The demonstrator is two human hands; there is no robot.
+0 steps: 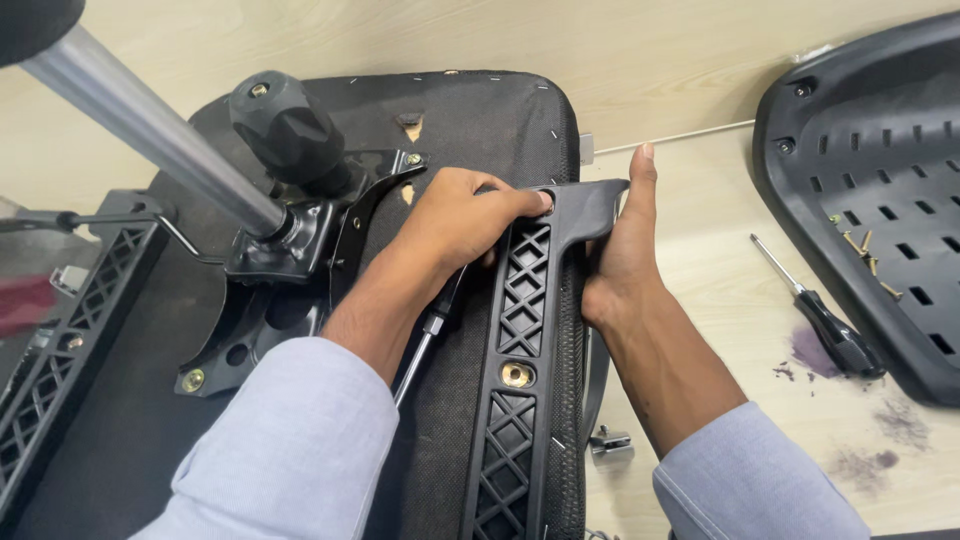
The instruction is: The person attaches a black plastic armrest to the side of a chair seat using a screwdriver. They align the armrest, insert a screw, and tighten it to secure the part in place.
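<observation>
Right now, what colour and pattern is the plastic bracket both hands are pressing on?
Black, with an open criss-cross lattice: the armrest bracket, best seen in the head view.

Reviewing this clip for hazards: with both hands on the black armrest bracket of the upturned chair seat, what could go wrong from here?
1. The left hand presses its fingers at the bracket top hole; they might get pinched if the bracket shifts.
2. The right hand braces the bracket's outer edge; a slip could skew it off the brass bolt.
3. Loose screws lying on the perforated backrest shell may roll off.
</observation>
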